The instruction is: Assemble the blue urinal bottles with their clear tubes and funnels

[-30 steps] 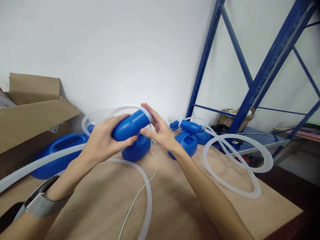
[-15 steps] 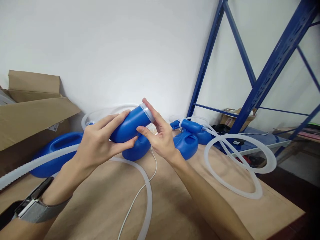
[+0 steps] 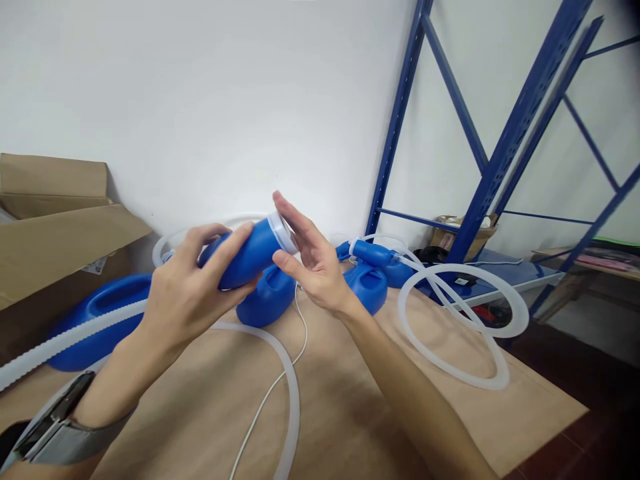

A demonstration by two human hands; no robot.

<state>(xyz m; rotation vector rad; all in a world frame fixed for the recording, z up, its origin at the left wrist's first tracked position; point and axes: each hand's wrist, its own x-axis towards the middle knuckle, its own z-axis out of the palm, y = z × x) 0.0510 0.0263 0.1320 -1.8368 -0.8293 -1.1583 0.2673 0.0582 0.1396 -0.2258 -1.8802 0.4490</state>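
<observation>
A blue cylindrical piece (image 3: pixel 250 257) is held tilted above the table, its white rim (image 3: pixel 283 232) facing up and right. My left hand (image 3: pixel 193 287) wraps round its body from the left. My right hand (image 3: pixel 315 263) is at the rim, thumb near its lower edge, with the fingers raised and apart; whether the palm touches the rim is hard to tell. Behind the hands a blue bottle (image 3: pixel 267 297) lies on the brown table (image 3: pixel 350 387). Another blue bottle (image 3: pixel 369 287) is right of my right hand.
A cardboard box (image 3: pixel 65 233) and a large blue bottle (image 3: pixel 100 320) are at the left. Clear tubing (image 3: pixel 295 400) and a thin white cable (image 3: pixel 270 390) cross the table. Coiled tubing (image 3: pixel 450 370) lies right, beside a blue metal rack (image 3: pixel 480 193).
The view has turned slightly right. My right hand's fingers have lifted away from the rim a little, and the left hand's grip has shifted around the blue piece.
</observation>
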